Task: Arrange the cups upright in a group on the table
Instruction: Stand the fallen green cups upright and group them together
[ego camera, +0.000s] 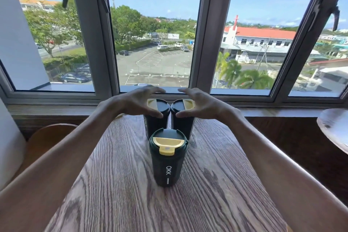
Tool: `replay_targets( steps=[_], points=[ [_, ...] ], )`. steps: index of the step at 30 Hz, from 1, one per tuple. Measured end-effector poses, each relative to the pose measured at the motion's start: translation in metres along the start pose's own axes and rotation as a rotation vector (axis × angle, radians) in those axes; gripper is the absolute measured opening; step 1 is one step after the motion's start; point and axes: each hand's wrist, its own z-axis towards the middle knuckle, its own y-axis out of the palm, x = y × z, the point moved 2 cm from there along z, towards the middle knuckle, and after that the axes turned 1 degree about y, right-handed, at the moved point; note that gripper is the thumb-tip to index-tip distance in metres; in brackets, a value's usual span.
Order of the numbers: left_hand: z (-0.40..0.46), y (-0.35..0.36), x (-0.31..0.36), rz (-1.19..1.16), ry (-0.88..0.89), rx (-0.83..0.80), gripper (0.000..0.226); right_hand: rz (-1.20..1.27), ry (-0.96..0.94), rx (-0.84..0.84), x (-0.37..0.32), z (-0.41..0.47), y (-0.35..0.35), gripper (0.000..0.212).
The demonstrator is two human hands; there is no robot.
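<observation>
Three dark green cups with yellow lid flaps stand upright in a tight triangle on the wooden table (116, 184). The nearest cup (167, 160) carries white lettering. Behind it stand the back left cup (157, 117) and the back right cup (181, 118), side by side and almost touching. My left hand (139, 102) hovers around the top of the back left cup with its fingers spread in a curve. My right hand (199, 104) mirrors it around the back right cup. Neither hand visibly clasps a cup.
A window sill (56, 108) and a wide window run along the table's far edge. A curved wooden chair back (47, 137) sits at the left. A round pale tabletop (335, 128) pokes in at the right. A white column (9, 147) stands at the far left.
</observation>
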Motion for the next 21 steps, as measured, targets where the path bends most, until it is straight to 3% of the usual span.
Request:
replay_targets(
  steps=[3,5,7,12,15,21],
  points=[
    [-0.026,0.022,-0.029,-0.163,0.07,0.239,0.069,0.108,-0.027,0.214,0.011,-0.044,0.015,0.081],
    [-0.056,0.044,-0.042,-0.195,0.048,0.314,0.063,0.195,0.016,0.264,0.02,-0.076,0.032,0.072],
    [-0.084,0.07,-0.049,-0.249,0.008,0.312,0.063,0.272,0.07,0.27,0.025,-0.103,0.049,0.067],
    [-0.114,0.127,-0.044,-0.72,0.004,0.126,0.065,0.575,0.108,0.167,0.013,-0.138,0.099,0.064],
    [-0.114,0.146,-0.03,-0.827,-0.017,0.217,0.057,0.697,0.116,0.174,-0.001,-0.139,0.125,0.061],
    [-0.113,0.158,-0.026,-0.822,-0.094,0.376,0.051,0.783,0.137,0.32,-0.014,-0.134,0.137,0.052]
  ],
)
